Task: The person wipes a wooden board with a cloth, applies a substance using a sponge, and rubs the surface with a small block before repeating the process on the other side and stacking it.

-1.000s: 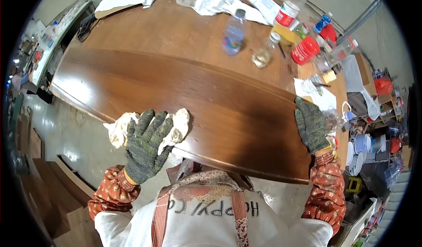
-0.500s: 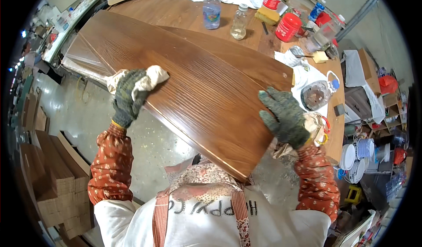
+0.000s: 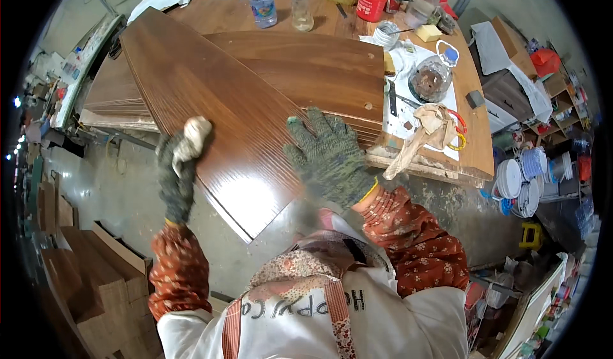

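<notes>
A long brown wood-grain panel (image 3: pixel 211 84) lies slantwise over the table, its glossy near end jutting past the front edge. My left hand (image 3: pixel 174 174), in a dark green knit glove, is closed around a wadded off-white cloth (image 3: pixel 193 137) at the panel's left edge. On the panel's right edge my right hand (image 3: pixel 329 158), gloved alike, rests with fingers spread and holds nothing. Beneath the slanted panel is another brown wood panel (image 3: pixel 319 68). Right of my right hand a crumpled beige rag (image 3: pixel 426 134) hangs over the table edge.
On the wooden table (image 3: pixel 471 151) stand a water bottle (image 3: pixel 262 4), a small glass bottle (image 3: pixel 302 11), a red jar (image 3: pixel 372 2) and a handled clear jug (image 3: pixel 431 81). A dark-handled blade (image 3: pixel 392 97) lies near the jug. Stacked brown boards (image 3: pixel 105 289) are on the floor at left.
The top panel has turned and shifted left, showing more of the panel beneath. My right hand has moved left along with it. The view has shifted too. The cloth stays in my left hand.
</notes>
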Available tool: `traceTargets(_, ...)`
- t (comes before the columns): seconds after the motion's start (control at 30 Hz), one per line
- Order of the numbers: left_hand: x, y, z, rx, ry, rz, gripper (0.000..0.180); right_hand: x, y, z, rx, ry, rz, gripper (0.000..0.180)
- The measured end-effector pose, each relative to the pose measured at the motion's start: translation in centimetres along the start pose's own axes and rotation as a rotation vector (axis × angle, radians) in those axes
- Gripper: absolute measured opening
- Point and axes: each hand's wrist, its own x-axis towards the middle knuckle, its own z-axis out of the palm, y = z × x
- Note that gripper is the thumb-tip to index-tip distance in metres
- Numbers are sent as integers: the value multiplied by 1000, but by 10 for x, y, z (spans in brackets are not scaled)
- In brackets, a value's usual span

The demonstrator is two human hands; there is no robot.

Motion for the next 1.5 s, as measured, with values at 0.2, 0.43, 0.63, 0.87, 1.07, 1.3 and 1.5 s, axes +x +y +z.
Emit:
traceTargets(0.2,-97,124,4,-62,37,-343,42,8,104,-56,858,138,594,47)
traceTargets(0.43,-173,168,33,-592,774,-903,36,49,260,43,129,-40,625,58)
traceTargets(0.63,-126,187,13,-931,849,-1065,47,67,270,60,102,-207,698,71)
traceTargets(0.87,-154,120,4,-945,716,-1136,49,65,289,70,119,-77,628,50)
traceTargets(1.07,-133,113,0,-464,138,-868,32,34,204,-28,825,506,624,55)
traceTargets(1.3,-87,137,10,-1150,308,-1289,28,-19,0,-44,1392,331,138,50)
traceTargets(1.5,-100,124,32,-1101,163,-803,34,-19,-73,-28,1041,161,-573,41)
